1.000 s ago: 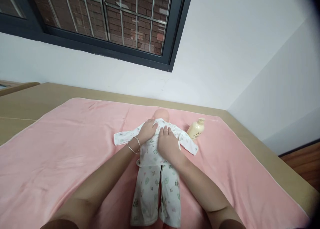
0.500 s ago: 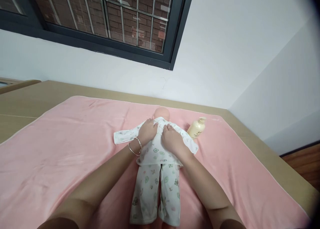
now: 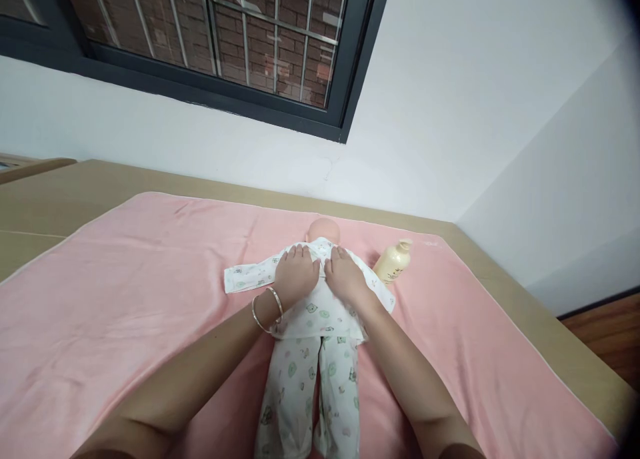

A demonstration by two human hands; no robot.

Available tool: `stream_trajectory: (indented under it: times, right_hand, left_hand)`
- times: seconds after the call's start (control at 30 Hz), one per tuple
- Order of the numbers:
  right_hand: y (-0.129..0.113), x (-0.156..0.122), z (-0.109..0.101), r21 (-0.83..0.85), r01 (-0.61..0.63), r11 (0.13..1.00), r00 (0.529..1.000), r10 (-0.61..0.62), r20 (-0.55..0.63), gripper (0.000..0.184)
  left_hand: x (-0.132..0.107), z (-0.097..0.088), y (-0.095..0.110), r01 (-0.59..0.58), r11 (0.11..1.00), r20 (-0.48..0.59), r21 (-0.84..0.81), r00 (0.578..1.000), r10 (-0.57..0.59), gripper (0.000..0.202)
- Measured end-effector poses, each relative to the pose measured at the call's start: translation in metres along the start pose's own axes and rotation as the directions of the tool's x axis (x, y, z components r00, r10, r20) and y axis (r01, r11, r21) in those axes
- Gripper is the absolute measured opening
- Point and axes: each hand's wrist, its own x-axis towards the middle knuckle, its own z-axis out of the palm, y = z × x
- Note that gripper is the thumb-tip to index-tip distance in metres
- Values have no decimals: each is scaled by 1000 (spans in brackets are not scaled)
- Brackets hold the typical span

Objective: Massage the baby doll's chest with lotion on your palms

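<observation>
A baby doll (image 3: 324,230) lies on a pink blanket (image 3: 125,292), dressed in a white printed top and trousers (image 3: 310,379). My left hand (image 3: 296,275), with bracelets on the wrist, lies flat on the doll's chest with fingers stretched out. My right hand (image 3: 345,277) rests flat beside it on the right side of the chest, fingers extended too. Both palms press on the top just below the doll's head. The doll's sleeves spread out to either side.
A cream lotion bottle (image 3: 393,261) lies on the blanket to the right of the doll. The blanket covers a tan bed (image 3: 565,352) set against a white wall under a dark-framed window (image 3: 225,39). Wooden floor shows at the far right.
Both hands have drawn closer together on the doll's chest; the left hand slid slightly right and down, and the right hand stayed on the doll's right side.
</observation>
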Motion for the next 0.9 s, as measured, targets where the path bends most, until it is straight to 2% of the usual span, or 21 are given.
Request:
stream_trajectory:
  times: [0.07, 0.13, 0.2, 0.27, 0.43, 0.53, 0.73, 0.9]
  right_hand:
    - [-9, -12, -4, -63, 3, 998, 1000, -3, 13, 52]
    - [-13, -17, -10, -101, -15, 995, 999, 18, 32, 47]
    - [-11, -14, -14, -75, -48, 996, 998, 51, 30, 41]
    - [-4, -4, -13, -38, -68, 997, 998, 68, -6, 44]
    - [12, 17, 10, 11, -71, 997, 981, 72, -182, 41]
    - [16, 17, 23, 98, -45, 994, 959, 70, -276, 40]
    - [21, 16, 29, 159, 4, 987, 952, 44, -303, 39]
    - [21, 15, 29, 174, -25, 984, 953, 77, -294, 35]
  left_hand:
    - [9, -1, -6, 5, 998, 1, -69, 1000, -5, 39]
    - [14, 1, -7, 36, 993, 2, -117, 999, -36, 33]
    - [14, 5, -4, 78, 989, -34, -122, 996, -83, 32]
    - [11, 11, 0, 88, 990, -97, -110, 990, -99, 34]
    - [9, 23, -1, -54, 989, -190, -136, 981, 28, 33]
    - [12, 27, -6, -79, 981, -191, -178, 981, 44, 31]
    - [14, 27, -8, -77, 978, -170, -195, 984, 44, 29]
    - [12, 20, -5, -57, 984, -150, -171, 988, 31, 24]
